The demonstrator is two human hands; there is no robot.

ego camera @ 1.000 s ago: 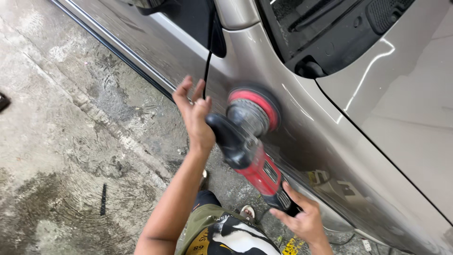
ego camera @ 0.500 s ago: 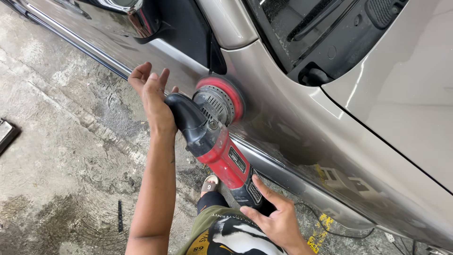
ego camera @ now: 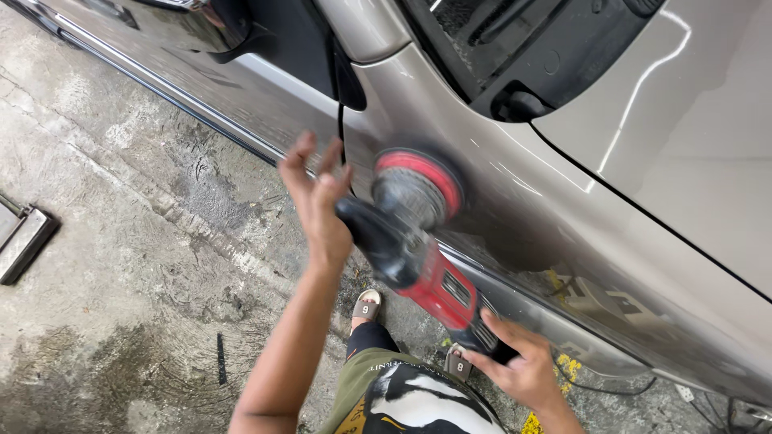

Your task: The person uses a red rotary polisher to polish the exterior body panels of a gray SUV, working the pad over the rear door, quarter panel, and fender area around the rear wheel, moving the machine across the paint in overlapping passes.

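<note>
While I look down through the head camera, my left hand [ego camera: 318, 205] rests its palm on the black front knob of the red polisher [ego camera: 418, 257], fingers spread apart and lifted rather than curled round it. My right hand [ego camera: 523, 366] sits at the rear end of the tool, fingers wrapped tight on the black handle. The polisher lies tilted, its round red-rimmed pad [ego camera: 418, 185] pressed flat against the grey car fender [ego camera: 515, 209], just behind the door gap and below the windscreen corner. Beneath the tool I see my sandalled foot [ego camera: 367, 305] on the wet concrete floor [ego camera: 121, 265], and a dark metal plate [ego camera: 24, 241] lies well apart at the left edge.
</note>
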